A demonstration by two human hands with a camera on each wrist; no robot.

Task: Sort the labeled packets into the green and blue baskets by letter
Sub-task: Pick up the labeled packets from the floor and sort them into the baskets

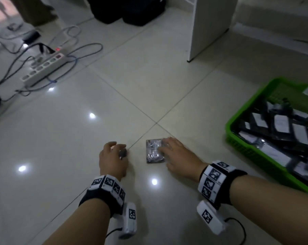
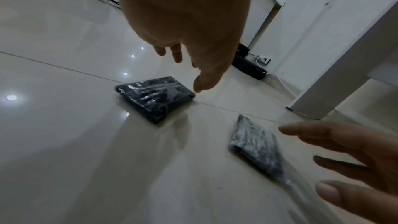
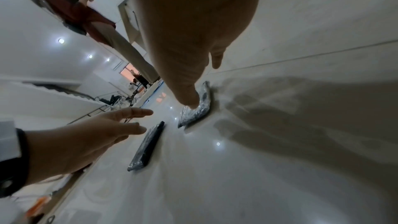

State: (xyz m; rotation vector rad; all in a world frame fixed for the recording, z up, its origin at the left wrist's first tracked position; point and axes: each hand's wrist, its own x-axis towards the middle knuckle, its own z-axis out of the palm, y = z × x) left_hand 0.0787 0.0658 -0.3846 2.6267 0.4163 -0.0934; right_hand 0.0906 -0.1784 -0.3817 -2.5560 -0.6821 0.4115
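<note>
green basket (image 1: 238, 124) at 3 o'clock already full; two packets remain on floor: right hand (image 1: 178, 156) spread, thumb pressing one packet (image 1: 154, 151); left hand (image 1: 112, 158) spread over the other packet (image 2: 155, 96).

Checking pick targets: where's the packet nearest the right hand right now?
In the head view the packet lies flat on the floor tiles at centre-bottom, under the right hand fingers, left of the green basket.
</note>
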